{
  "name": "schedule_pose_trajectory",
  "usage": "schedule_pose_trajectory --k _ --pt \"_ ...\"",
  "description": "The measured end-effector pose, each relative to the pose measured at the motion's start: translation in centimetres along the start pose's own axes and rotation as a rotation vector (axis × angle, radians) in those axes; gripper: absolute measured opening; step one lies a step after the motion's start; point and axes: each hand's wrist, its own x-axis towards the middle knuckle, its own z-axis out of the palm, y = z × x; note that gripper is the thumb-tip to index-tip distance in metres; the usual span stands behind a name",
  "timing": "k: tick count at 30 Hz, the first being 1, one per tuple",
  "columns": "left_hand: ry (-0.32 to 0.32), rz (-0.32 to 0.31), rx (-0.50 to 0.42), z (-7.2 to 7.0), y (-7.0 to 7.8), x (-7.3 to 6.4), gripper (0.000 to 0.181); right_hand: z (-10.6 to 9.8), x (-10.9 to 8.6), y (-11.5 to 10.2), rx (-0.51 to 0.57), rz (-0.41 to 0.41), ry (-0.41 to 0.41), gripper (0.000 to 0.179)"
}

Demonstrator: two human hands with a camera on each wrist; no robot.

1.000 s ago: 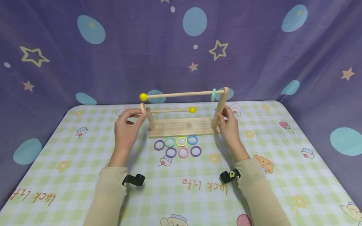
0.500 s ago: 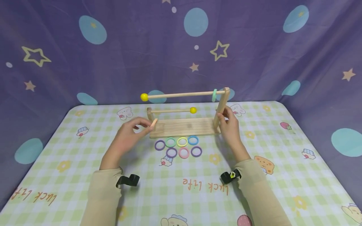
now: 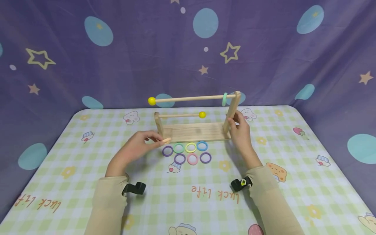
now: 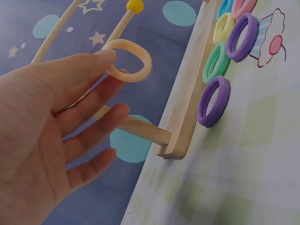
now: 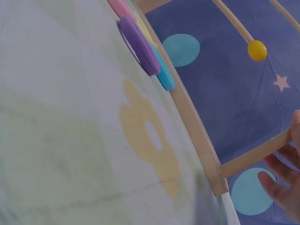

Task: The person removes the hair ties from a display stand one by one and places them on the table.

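Note:
My left hand point(image 3: 138, 146) pinches a pale orange hair tie point(image 4: 148, 65) between thumb and fingertips, close by the front left corner of a wooden stand point(image 3: 191, 132). In the left wrist view the tie is held up as an open loop, its other fingers spread below. My right hand point(image 3: 241, 133) holds the stand's taller right post point(image 3: 232, 112). From that post a long upper rod point(image 3: 191, 98) runs left to a yellow ball; a mint green hair tie point(image 3: 224, 99) hangs on it near the post. The shorter left post point(image 3: 159, 124) carries the lower rod point(image 3: 179, 116), bare, with a yellow ball end.
In front of the base lie several hair ties in two rows: purple point(image 3: 167, 151), green point(image 3: 179, 148), yellow point(image 3: 191, 147) and blue point(image 3: 202, 146) behind, pink point(image 3: 192, 159) between two purple ones nearer. A checked cloth point(image 3: 176, 209) covers the table; a purple curtain point(image 3: 141, 65) hangs behind.
My left hand has brought the orange hair tie from beside the top of the left post down and rightward to the base's front left corner. The right hand keeps its hold on the post.

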Motion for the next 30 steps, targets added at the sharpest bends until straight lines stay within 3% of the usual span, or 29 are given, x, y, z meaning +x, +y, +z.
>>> schedule_pose_trajectory --k 9,16,30 --pt "-0.114 -0.025 -0.030 0.9 -0.4 -0.1 0.016 0.0 0.0 0.0 -0.010 -0.001 -0.001 0.041" --pt "-0.161 -0.041 -0.072 0.9 -0.5 -0.3 0.015 0.0 0.1 -0.2 -0.004 0.007 -0.009 0.041" --pt "-0.274 -0.061 -0.073 1.8 -0.7 -0.1 0.015 -0.1 -0.1 -0.2 -0.003 0.015 -0.013 0.042"
